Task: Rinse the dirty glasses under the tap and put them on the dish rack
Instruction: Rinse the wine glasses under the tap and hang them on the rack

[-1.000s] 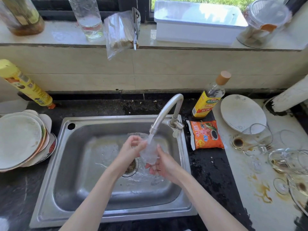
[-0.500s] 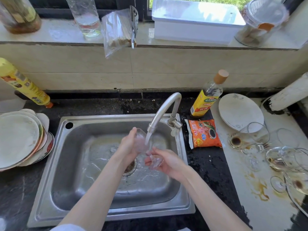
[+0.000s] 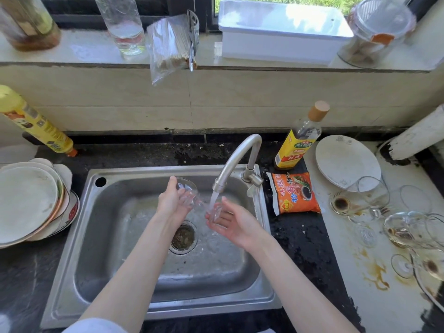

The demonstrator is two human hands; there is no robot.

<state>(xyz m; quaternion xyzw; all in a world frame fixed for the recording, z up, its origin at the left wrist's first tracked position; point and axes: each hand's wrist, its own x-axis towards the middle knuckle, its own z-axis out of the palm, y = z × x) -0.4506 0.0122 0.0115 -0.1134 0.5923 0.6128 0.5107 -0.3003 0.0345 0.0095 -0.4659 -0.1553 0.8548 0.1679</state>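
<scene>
- over the steel sink, a clear stemmed glass lies tilted on its side between the two hands, under the water running from the tap.
- the left hand cups the bowl of the glass, fingers curled round it, with the rim pointing up and away toward the back wall of the sink.
- the right hand lies palm up beneath the stream, fingers loosely spread; the foot of the glass rests on those fingers, and the water falls right onto that end.
- whether the right fingers actually pinch the foot or only support it, i cannot tell through the water.
- the drain strainer sits in the basin floor just below the hands, dark with scraps.
- on the pale counter to the right, several dirty glasses lie on their sides among brown stains, one beside a white plate.
- an orange seasoning packet lies just beside the sink's right rim, with a yellow-labelled bottle standing behind it.
- to the left, a stack of plates rests on the dark counter, and a yellow bottle stands behind it.
- on the window sill, a white lidded box sits near a clear plastic bag.
</scene>
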